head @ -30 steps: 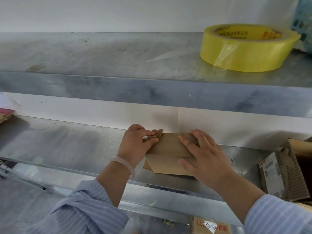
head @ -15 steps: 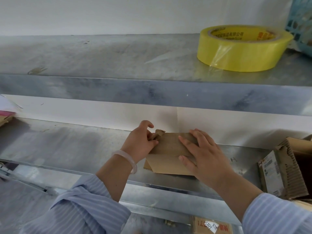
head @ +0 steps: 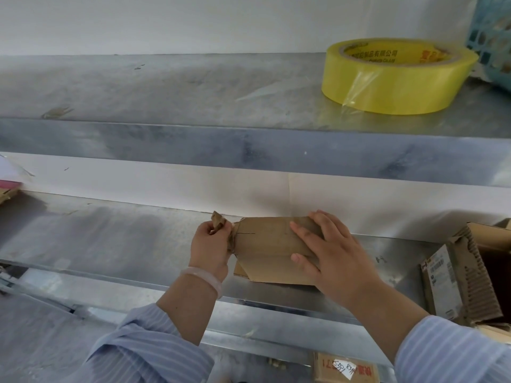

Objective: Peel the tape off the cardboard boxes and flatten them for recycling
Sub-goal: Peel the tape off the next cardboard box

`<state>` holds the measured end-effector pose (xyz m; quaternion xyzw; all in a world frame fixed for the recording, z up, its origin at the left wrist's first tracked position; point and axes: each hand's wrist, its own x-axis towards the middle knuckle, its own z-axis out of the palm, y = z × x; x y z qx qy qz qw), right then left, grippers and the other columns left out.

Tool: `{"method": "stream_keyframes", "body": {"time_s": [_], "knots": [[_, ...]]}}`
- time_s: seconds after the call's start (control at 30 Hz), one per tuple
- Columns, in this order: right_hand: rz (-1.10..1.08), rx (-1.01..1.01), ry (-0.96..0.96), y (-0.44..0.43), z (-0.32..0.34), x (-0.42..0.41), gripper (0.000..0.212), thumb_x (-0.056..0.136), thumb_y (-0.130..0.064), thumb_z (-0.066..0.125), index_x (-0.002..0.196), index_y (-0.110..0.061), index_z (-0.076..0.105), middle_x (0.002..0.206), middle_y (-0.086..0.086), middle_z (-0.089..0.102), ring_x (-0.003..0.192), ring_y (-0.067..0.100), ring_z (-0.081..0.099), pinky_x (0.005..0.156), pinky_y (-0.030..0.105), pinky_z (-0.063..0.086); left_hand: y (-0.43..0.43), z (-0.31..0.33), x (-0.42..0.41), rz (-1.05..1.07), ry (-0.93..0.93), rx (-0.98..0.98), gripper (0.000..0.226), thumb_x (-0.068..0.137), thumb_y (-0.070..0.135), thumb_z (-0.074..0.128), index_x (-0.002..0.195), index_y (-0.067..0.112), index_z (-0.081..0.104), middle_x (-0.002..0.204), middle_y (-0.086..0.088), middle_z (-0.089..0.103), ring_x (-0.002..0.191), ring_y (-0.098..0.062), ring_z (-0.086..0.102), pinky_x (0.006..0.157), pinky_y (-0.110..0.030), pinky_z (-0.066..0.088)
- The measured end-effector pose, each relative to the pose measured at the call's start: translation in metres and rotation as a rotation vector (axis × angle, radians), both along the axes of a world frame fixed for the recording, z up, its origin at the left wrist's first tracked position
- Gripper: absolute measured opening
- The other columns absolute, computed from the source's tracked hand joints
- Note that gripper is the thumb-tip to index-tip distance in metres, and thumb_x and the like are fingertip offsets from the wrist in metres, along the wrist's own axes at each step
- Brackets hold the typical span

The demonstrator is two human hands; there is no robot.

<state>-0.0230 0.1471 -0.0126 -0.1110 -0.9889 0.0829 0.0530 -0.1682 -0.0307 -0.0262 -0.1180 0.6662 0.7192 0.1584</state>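
A small brown cardboard box (head: 266, 247) lies flattened on the lower metal shelf (head: 110, 239), close to the back wall. My right hand (head: 329, 252) presses flat on its right half, fingers spread. At the box's left end, my left hand (head: 211, 244) pinches a crumpled strip of brown tape (head: 218, 221) that lifts up and away from the box's left edge. A pale bangle sits on my left wrist.
A yellow tape roll (head: 395, 76) rests on the upper shelf (head: 193, 145), beside a blue basket (head: 495, 37). An open torn cardboard box (head: 464, 277) stands at the right of the lower shelf. Another labelled box (head: 345, 369) lies below. Cardboard pokes in at far left (head: 7, 193).
My left hand has pulled the tape strip leftward and upward, peeling it off the box's left end. My right hand has stayed pressed on the box.
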Motion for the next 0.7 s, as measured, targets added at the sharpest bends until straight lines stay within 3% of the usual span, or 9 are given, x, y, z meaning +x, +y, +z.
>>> {"method": "stream_keyframes", "body": {"time_s": [0.1,0.23,0.37,0.5,0.6,0.7], "knots": [[-0.006,-0.004,0.009,0.0,-0.001,0.0,0.072,0.085,-0.07,0.011,0.148,-0.041,0.03,0.155,-0.001,0.023,0.145,0.018,0.014,0.115,0.04,0.024,-0.002,0.003,0.0,-0.013,-0.061,0.11,0.007,0.094,0.011,0.058,0.098,0.008,0.063,0.095,-0.011,0.063,0.086,-0.022,0.06,0.081,-0.037,0.056],[-0.016,0.0,0.023,0.001,-0.001,0.0,0.071,0.085,-0.069,0.013,0.147,-0.04,0.033,0.154,-0.001,0.026,0.144,0.018,0.017,0.114,0.039,0.025,-0.01,0.014,-0.006,-0.19,0.089,-0.078,0.013,0.095,0.014,0.057,0.107,0.011,0.062,0.101,-0.01,0.066,0.091,-0.022,0.063,0.082,-0.04,0.057],[-0.013,-0.002,0.03,0.001,-0.002,0.0,0.07,0.085,-0.069,0.014,0.147,-0.04,0.034,0.154,-0.001,0.026,0.144,0.018,0.016,0.115,0.036,0.021,-0.024,0.02,-0.007,-0.386,0.065,-0.119,0.029,0.091,0.02,0.064,0.119,0.016,0.056,0.104,-0.009,0.068,0.096,-0.023,0.068,0.081,-0.042,0.058],[-0.013,-0.008,0.046,0.002,-0.004,0.0,0.069,0.086,-0.068,0.017,0.145,-0.039,0.037,0.153,-0.001,0.028,0.144,0.018,0.019,0.114,0.038,0.024,-0.031,0.019,-0.003,-0.441,0.143,-0.338,0.027,0.082,0.027,0.074,0.104,0.015,0.064,0.092,-0.004,0.073,0.085,-0.015,0.072,0.076,-0.034,0.06],[-0.011,-0.001,0.055,0.002,-0.005,0.0,0.068,0.086,-0.068,0.018,0.145,-0.039,0.038,0.152,-0.001,0.03,0.143,0.017,0.019,0.114,0.038,0.025,-0.034,0.015,0.001,-0.443,0.199,-0.38,0.01,0.082,0.02,0.075,0.088,0.014,0.069,0.078,0.0,0.075,0.078,-0.014,0.072,0.072,-0.032,0.06],[-0.007,-0.002,0.055,0.002,-0.007,0.0,0.067,0.086,-0.068,0.02,0.145,-0.04,0.038,0.152,-0.001,0.029,0.143,0.017,0.019,0.113,0.038,0.026,-0.036,0.012,0.001,-0.432,0.239,-0.407,0.004,0.086,0.015,0.07,0.086,0.012,0.07,0.074,0.0,0.074,0.076,-0.014,0.072,0.071,-0.029,0.06]]}}
